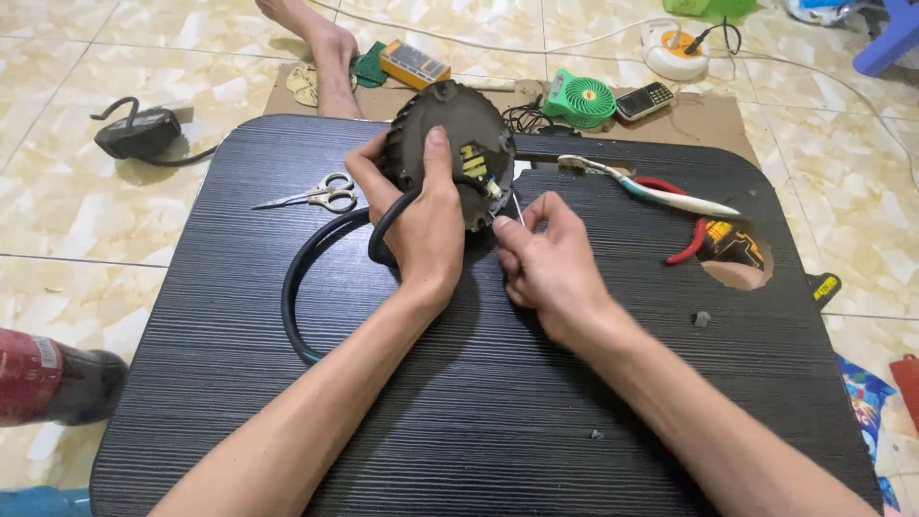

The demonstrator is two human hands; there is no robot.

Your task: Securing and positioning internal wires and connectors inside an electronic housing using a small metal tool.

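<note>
Seen from one head-worn camera, looking steeply down and forward, close over a dark tabletop (pixel 479 402) with tiled floor (pixel 86 201) around it.

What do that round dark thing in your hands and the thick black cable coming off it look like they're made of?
Round housing: probably cast metal, dull dark grey with a ribbed rim; painted plastic is possible. Thick cable: rubber or soft plastic sheath, smooth, slightly shiny, bending in a loop on the tabletop.

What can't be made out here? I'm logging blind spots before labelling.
Head view:
- Round motor housing: near face partly hidden by left hand.
- Thin metal piece in right hand: too small to identify.
- Black cable: far end hidden under left hand.
- Red bottle: cut off by left edge.
</note>
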